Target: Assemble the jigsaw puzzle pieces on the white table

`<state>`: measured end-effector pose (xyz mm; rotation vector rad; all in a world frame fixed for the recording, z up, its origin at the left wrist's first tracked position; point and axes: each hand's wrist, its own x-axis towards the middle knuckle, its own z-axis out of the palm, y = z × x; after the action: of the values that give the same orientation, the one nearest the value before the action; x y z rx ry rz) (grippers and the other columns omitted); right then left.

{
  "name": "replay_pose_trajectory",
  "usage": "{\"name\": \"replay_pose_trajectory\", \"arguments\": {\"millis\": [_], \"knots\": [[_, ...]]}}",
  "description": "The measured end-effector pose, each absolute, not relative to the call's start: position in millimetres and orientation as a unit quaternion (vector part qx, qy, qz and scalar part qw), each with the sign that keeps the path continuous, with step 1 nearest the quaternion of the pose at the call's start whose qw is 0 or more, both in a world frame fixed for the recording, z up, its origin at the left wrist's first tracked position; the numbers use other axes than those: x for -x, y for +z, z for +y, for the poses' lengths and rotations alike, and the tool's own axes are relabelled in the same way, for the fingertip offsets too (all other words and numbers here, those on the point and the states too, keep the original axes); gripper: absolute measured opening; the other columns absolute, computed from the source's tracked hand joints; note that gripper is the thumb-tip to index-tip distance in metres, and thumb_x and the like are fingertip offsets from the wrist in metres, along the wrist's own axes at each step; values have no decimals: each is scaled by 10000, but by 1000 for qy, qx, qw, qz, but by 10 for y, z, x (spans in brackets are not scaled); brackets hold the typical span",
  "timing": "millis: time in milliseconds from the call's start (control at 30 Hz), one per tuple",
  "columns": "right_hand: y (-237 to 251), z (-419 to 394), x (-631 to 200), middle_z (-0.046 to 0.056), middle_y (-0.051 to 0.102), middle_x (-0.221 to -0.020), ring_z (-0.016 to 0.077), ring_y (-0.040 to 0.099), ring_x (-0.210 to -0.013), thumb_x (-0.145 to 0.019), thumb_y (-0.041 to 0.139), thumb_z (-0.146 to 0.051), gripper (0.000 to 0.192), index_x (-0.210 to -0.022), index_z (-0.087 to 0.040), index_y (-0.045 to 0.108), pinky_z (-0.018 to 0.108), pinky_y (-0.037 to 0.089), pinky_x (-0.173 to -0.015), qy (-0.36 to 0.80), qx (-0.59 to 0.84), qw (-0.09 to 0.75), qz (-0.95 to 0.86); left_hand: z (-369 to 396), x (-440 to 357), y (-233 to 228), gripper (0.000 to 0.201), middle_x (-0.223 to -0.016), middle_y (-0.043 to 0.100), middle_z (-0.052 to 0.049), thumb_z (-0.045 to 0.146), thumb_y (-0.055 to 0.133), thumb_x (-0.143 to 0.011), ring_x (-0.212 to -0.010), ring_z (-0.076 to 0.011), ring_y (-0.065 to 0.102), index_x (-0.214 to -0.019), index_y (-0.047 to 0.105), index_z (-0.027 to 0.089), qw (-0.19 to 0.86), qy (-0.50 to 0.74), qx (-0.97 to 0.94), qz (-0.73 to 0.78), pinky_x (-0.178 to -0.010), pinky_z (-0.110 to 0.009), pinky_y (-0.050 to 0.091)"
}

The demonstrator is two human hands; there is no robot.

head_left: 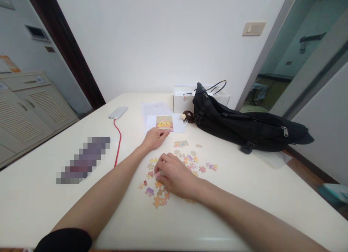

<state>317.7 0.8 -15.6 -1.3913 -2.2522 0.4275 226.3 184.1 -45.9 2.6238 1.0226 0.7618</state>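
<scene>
My left hand lies at the lower edge of a printed picture of a yellow cartoon figure on a white sheet. Its fingers are drawn together and point right; what they hold, if anything, is hidden. Closer to me, my right hand is curled over scattered jigsaw puzzle pieces. Between its thumb and fingers is a pink puzzle piece, partly hidden. A small joined section of puzzle lies just beyond the loose pieces, below the picture sheet. More loose pieces lie right of my right hand.
A black bag lies across the table's right side, before a white box. A brown round item sits beside it. On the left are a power bank, its red cable and a blurred-out object.
</scene>
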Motion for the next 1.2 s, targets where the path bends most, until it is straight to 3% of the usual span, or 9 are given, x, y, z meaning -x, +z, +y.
{"name": "replay_pose_trajectory", "arguments": {"millis": [133, 267, 633, 767, 1200], "knots": [[-20, 157, -3398, 32, 697, -810, 135, 589, -733, -859, 589, -121, 102, -853, -139, 689, 248, 433, -716, 253, 535, 301, -748, 1860, -2263, -481, 610, -583, 583, -51, 556, 284, -955, -553, -155, 459, -564, 554, 172, 116, 255, -894, 349, -546, -294, 235], [-7, 380, -3796, 75, 745, -911, 147, 635, -788, -850, 567, -107, 174, -913, -120, 729, 250, 443, -752, 188, 635, 366, -654, 1866, -2261, -477, 607, -587, 579, -47, 560, 273, -957, -558, -154, 465, -569, 537, 175, 116, 257, -900, 331, -555, -294, 234], [-225, 547, -3852, 64, 742, -836, 148, 623, -730, -839, 566, -132, 182, -862, -135, 747, 245, 442, -729, 136, 660, 304, -673, 1860, -2264, -472, 620, -608, 598, -58, 564, 274, -956, -559, -161, 468, -610, 610, 174, 111, 252, -897, 345, -556, -296, 228], [-244, 529, -3829, 79, 742, -879, 187, 632, -826, -836, 583, -123, 174, -857, -152, 754, 269, 438, -786, 87, 663, 269, -694, 1856, -2266, -471, 626, -627, 616, -68, 558, 274, -958, -572, -168, 487, -630, 634, 165, 103, 249, -897, 351, -560, -302, 230], [-223, 497, -3919, 85, 700, -869, 195, 576, -853, -889, 561, -161, 173, -840, -148, 727, 294, 395, -783, 19, 646, 231, -727, 1872, -2262, -483, 608, -608, 591, -50, 565, 283, -955, -564, -155, 465, -590, 564, 168, 111, 254, -899, 341, -558, -295, 223]]}}
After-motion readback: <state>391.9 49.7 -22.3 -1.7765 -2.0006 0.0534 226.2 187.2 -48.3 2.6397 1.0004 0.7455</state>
